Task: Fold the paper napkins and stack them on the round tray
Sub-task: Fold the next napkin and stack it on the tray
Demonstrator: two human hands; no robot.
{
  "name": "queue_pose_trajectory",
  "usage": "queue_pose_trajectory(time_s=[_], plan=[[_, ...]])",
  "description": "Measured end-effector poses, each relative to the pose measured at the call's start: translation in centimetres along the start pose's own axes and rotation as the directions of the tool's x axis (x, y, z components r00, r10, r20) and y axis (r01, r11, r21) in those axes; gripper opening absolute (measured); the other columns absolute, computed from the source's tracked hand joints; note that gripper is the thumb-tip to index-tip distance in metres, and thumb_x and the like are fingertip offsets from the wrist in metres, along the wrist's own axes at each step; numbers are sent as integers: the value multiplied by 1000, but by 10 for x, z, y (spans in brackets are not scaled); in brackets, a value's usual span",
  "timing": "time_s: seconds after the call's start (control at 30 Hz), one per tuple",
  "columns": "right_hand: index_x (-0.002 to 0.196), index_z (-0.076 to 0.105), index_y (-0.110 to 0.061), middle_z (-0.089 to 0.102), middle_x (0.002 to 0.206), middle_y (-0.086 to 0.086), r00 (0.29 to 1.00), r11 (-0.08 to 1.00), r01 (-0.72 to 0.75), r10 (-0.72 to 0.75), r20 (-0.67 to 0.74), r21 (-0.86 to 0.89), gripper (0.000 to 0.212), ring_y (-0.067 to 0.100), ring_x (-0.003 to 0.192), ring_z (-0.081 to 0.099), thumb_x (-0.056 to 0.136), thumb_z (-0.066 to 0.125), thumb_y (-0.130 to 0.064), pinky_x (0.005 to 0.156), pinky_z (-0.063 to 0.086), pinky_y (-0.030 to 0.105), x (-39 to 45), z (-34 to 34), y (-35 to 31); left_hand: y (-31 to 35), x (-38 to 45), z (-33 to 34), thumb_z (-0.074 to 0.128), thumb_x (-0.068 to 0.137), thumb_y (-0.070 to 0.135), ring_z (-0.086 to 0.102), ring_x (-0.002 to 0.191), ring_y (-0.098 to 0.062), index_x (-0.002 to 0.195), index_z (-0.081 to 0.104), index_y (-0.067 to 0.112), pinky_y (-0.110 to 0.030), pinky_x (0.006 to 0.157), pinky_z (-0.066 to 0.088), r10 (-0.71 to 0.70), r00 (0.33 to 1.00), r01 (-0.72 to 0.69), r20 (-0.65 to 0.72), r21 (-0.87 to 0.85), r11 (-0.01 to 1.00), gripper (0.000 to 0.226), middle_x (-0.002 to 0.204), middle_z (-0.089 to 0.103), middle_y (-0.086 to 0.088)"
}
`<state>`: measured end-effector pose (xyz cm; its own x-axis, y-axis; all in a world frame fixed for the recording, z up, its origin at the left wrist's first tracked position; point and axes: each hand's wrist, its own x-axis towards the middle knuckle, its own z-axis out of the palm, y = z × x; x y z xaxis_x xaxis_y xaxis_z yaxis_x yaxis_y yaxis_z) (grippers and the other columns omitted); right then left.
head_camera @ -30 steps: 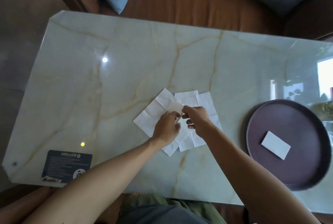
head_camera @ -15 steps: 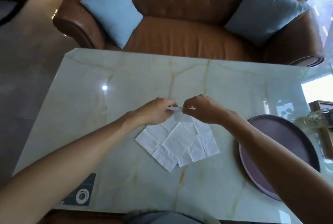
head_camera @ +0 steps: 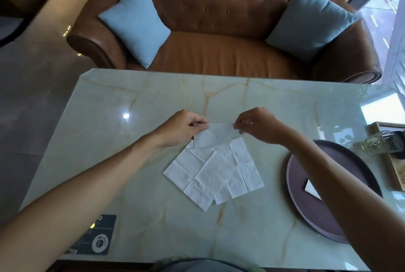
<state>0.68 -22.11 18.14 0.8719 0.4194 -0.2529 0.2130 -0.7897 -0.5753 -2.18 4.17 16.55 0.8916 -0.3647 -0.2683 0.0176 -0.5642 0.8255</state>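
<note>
A white paper napkin (head_camera: 215,135) hangs stretched between my two hands above the marble table. My left hand (head_camera: 182,128) pinches its left top corner and my right hand (head_camera: 258,126) pinches its right top corner. Below it, a few unfolded white napkins (head_camera: 210,173) lie overlapping on the table. The round dark purple tray (head_camera: 306,212) sits at the right, partly hidden by my right forearm. One folded white napkin (head_camera: 311,188) lies in the tray, mostly covered by that arm.
The marble table (head_camera: 153,101) has a dark card (head_camera: 96,236) at its front left corner. A glass bottle (head_camera: 377,144) and a wooden box (head_camera: 396,171) stand at the right edge. A brown leather sofa (head_camera: 219,31) with two blue cushions sits behind the table.
Both hands lifted one napkin off the pile and have drawn apart, spreading it open between them. The camera tilted up, bringing the sofa into view.
</note>
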Motion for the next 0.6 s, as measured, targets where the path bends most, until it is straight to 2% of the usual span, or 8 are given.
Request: queue_pose_trajectory(time_s=[0.07, 0.13, 0.17, 0.23, 0.33, 0.4, 0.5, 0.6], plan=[[101, 78, -16, 78, 94, -1, 997, 991, -74, 76, -14, 111, 13, 11, 90, 72, 91, 73, -23, 75, 48, 11, -7, -1, 13, 2, 0, 0, 63, 100, 21, 76, 89, -16, 107, 78, 11, -26, 78, 57, -4, 1000, 7, 29, -110, 994, 19, 98, 80, 0], [120, 71, -19, 74, 112, -6, 985, 911, -168, 137, 110, 376, 36, 6, 106, 69, 88, 77, -35, 91, 49, 17, -15, 4, 13, 8, -1, 1, 63, 100, 19, 75, 89, -11, 109, 77, 7, -21, 78, 56, 4, 997, 10, 72, -196, 980, 20, 100, 80, -3], [124, 68, -18, 73, 117, -5, 975, 842, -205, 133, 177, 499, 41, 6, 109, 68, 88, 77, -35, 93, 50, 21, -20, 10, 10, 12, -1, 2, 62, 101, 18, 75, 89, -11, 110, 76, 6, -20, 78, 56, 11, 996, 11, 92, -235, 972, 20, 102, 79, -5], [122, 70, -12, 76, 117, 2, 971, 730, -205, 69, 229, 652, 32, 12, 107, 71, 92, 72, -26, 92, 55, 27, -26, 23, 4, 17, 0, 5, 61, 101, 16, 74, 89, -12, 114, 73, 2, -21, 75, 57, 18, 994, 17, 107, -319, 948, 22, 106, 78, -11], [107, 76, -5, 78, 108, 12, 980, 639, -197, 123, 153, 744, 19, 21, 96, 74, 94, 69, -17, 92, 57, 39, -27, 38, 4, 16, -1, 10, 61, 101, 15, 74, 87, -15, 124, 67, 6, -30, 77, 62, -49, 996, 78, 76, -452, 889, 25, 104, 77, -12], [105, 76, -1, 78, 105, 17, 971, 584, -220, 206, 120, 781, 18, 26, 92, 74, 95, 68, -14, 90, 57, 44, -27, 44, 7, 9, -3, 19, 63, 100, 14, 74, 79, -15, 128, 59, 10, -34, 77, 61, -135, 987, 161, 88, -507, 847, 29, 93, 78, -6], [100, 77, -3, 79, 96, 13, 956, 552, -245, 274, 105, 797, 15, 23, 86, 74, 95, 65, -12, 82, 57, 40, -30, 52, 8, -3, -5, 39, 66, 97, 14, 73, 74, -21, 132, 52, 12, -32, 72, 57, -275, 958, 279, 84, -506, 816, 38, 90, 77, -6], [101, 76, -4, 79, 95, 8, 945, 564, -260, 315, 87, 784, 16, 22, 89, 73, 96, 64, -12, 79, 57, 36, -35, 58, 11, -12, -7, 56, 68, 93, 10, 71, 75, -19, 140, 47, 19, -32, 74, 55, -322, 947, 277, 8, -532, 800, 51, 88, 75, -5]])
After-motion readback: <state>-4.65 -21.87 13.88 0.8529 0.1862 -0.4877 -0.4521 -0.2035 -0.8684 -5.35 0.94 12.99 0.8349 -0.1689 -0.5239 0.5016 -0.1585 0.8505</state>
